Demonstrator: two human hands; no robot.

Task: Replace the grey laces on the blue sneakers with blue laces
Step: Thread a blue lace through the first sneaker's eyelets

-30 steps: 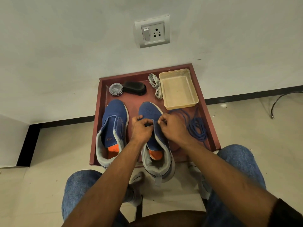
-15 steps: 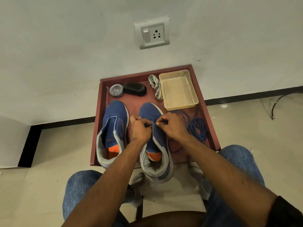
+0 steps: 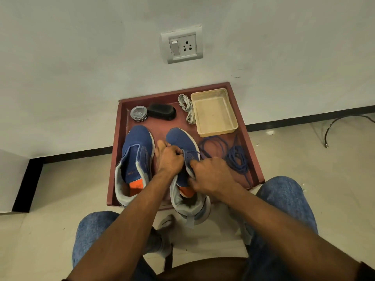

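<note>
Head view: both hands [image 3: 170,159] [image 3: 210,175] pinching blue cord lace [image 3: 236,159] into right blue mesh sneaker [image 3: 183,142]; grey flat laces [image 3: 187,108] lying removed, left blue mesh sneaker [image 3: 138,153] waiting unlaced.

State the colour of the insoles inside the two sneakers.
Orange insoles, seen in the head view, clearest in the left sneaker.

Pale grey-white wall [image 3: 81,57], matte, evenly lit, a few small dark marks right of centre. Grey switch-and-socket plate [image 3: 182,44] mounted on it, one rocker switch beside a three-pin socket. Black skirting band [image 3: 304,118] runs along the wall foot and turns a corner at far left. Floor [image 3: 50,189] of beige glossy tile with faint joints. A dark cable [image 3: 345,120] loops across the floor at far right, metal end lying on the tile.
</note>
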